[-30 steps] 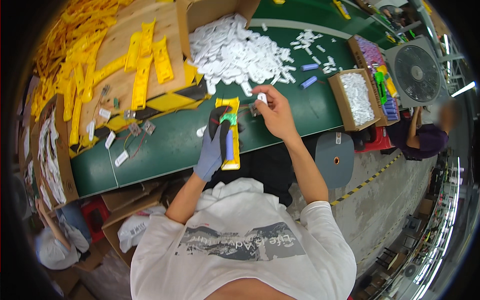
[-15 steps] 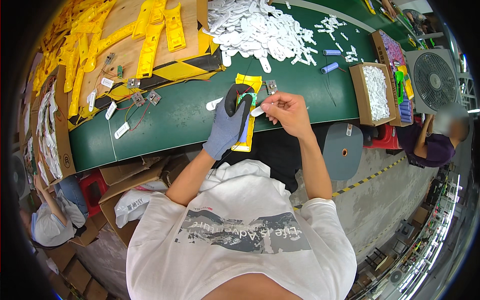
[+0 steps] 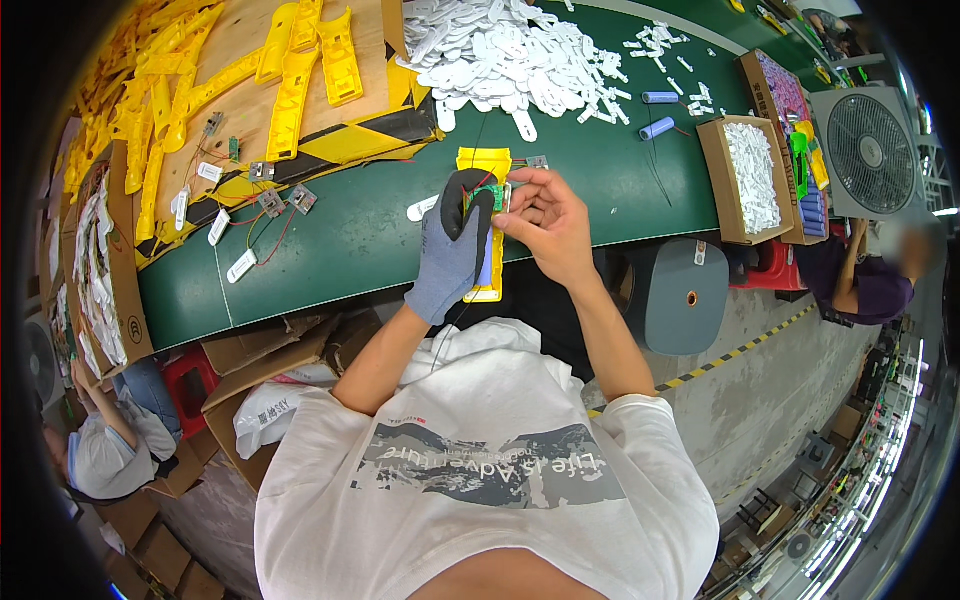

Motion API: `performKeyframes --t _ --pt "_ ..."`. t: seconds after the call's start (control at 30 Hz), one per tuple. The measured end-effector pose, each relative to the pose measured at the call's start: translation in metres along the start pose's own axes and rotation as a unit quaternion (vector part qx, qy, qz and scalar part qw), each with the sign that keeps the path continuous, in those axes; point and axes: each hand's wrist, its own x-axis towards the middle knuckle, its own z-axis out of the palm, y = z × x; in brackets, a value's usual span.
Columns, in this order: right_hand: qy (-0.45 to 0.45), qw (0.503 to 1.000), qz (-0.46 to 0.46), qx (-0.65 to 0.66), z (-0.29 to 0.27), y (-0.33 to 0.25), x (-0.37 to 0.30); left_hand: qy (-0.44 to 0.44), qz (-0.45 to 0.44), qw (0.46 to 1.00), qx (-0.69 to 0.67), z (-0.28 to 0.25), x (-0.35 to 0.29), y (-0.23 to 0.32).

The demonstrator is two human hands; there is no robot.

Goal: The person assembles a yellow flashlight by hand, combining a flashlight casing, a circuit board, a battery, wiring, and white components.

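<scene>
My left hand (image 3: 455,245), in a grey-blue glove with dark fingers, is closed around a long yellow plastic housing (image 3: 484,159) held above the table's near edge. Inside the housing show a green circuit board (image 3: 488,194) with thin wires and part of a lilac battery cell (image 3: 486,270). My bare right hand (image 3: 550,222) is closed at the housing's right side, thumb and fingertips on a white plastic piece (image 3: 507,198) beside the board, mostly covered by the fingers. A small metal connector (image 3: 538,162) lies just beyond the right fingers. Left of the glove rests a white oval piece (image 3: 422,209).
On the green table (image 3: 330,240) is a heap of white pieces (image 3: 500,60). Wired connectors (image 3: 271,203) lie to the left, near yellow housings (image 3: 292,100) on a wooden board. Two battery cells (image 3: 657,128) and a carton of white parts (image 3: 750,180) are at right.
My right hand has moved left with the white piece, from beside the housing to against its side at the circuit board. The left hand still holds the housing, which now stands more upright.
</scene>
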Motion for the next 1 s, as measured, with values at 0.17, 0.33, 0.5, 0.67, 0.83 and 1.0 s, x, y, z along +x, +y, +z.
performKeyframes --t 0.17,0.33,0.5,0.67,0.83,1.0 --pt "0.058 0.997 0.039 0.026 0.012 0.004 -0.006 0.009 -0.035 0.998 -0.057 -0.003 -0.003 -0.004" --pt "0.079 0.996 -0.011 0.045 0.016 0.012 -0.012 0.007 -0.017 1.000 0.014 -0.002 -0.003 -0.005" --pt "0.093 0.995 -0.034 0.004 0.019 0.010 -0.016 0.005 0.012 0.999 0.046 0.001 0.000 -0.004" --pt "0.103 0.994 -0.033 0.016 0.022 0.008 -0.022 -0.002 0.038 0.993 0.109 0.004 -0.002 0.004" --pt "0.117 0.989 -0.086 -0.019 0.027 0.011 -0.022 0.004 0.080 0.993 0.088 0.003 -0.004 0.003" --pt "0.121 0.988 -0.087 -0.031 0.026 0.009 -0.023 -0.002 0.112 0.989 0.098 0.003 -0.005 0.004"
